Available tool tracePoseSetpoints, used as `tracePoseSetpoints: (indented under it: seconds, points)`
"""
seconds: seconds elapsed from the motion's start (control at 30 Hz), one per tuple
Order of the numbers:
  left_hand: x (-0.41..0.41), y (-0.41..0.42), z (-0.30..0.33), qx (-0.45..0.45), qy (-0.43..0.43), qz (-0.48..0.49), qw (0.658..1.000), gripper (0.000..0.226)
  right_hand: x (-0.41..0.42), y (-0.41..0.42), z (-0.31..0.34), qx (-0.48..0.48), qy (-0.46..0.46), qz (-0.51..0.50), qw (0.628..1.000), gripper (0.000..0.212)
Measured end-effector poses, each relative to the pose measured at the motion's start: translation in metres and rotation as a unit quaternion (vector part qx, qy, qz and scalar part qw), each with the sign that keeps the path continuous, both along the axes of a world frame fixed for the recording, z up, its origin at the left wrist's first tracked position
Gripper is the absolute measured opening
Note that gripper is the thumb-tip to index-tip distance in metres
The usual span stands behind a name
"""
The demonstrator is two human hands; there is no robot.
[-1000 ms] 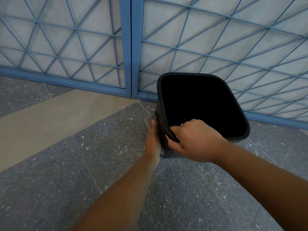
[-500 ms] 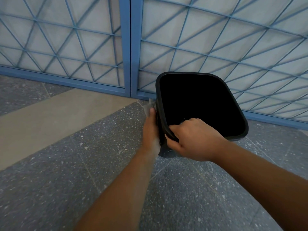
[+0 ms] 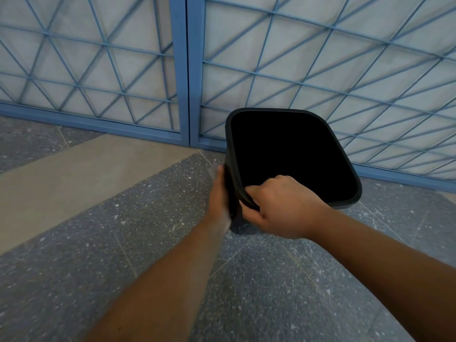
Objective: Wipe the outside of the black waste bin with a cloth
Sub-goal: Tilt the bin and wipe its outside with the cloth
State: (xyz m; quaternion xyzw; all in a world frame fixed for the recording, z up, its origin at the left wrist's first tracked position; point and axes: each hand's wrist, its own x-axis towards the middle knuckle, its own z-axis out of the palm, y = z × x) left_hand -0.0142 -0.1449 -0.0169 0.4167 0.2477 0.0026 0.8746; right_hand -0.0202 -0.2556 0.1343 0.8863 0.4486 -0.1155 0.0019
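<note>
Speckled grey floor with beige strip, blue lattice gate behind black waste bin, right hand gripping its rim, left hand flat on its side, cloth barely visible.

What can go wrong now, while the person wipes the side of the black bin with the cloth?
1. The right hand grips only the near rim of the black waste bin, so sideways wiping pressure might make the bin twist or slip.
2. Only a small blurred bit of the cloth shows beyond the left hand; it could bunch up, leaving bare fingers rubbing the wall.
3. The bin sits close to the blue metal grille and might knock it.
</note>
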Motion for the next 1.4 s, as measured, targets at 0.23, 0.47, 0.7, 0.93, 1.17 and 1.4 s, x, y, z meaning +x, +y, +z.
tracePoseSetpoints:
  seconds: [0.23, 0.47, 0.7, 0.93, 1.17, 1.4]
  points:
    - [-0.003, 0.002, -0.004, 0.004, 0.032, -0.01, 0.999, 0.054, 0.001, 0.0, -0.001, 0.005, -0.004, 0.005, 1.0, 0.035]
    - [-0.012, -0.008, 0.009, 0.052, 0.001, 0.035, 0.998, 0.049, 0.0, -0.001, -0.001, 0.009, 0.001, 0.004, 1.0, 0.034]
    - [-0.003, 0.002, 0.03, 0.026, -0.004, 0.031, 0.999, 0.044, 0.0, 0.0, -0.002, 0.008, -0.011, 0.002, 1.0, 0.034]
    - [-0.016, 0.001, 0.008, 0.003, 0.039, 0.022, 0.999, 0.047, 0.0, -0.001, 0.0, 0.003, -0.002, 0.002, 1.0, 0.034]
    - [-0.016, -0.005, -0.003, 0.006, 0.003, 0.029, 1.0, 0.054, 0.001, -0.001, -0.002, 0.003, -0.001, 0.003, 1.0, 0.034]
    - [0.002, 0.0, 0.007, -0.011, -0.001, 0.058, 0.998, 0.044, 0.003, 0.001, -0.003, 0.009, -0.006, 0.003, 1.0, 0.034]
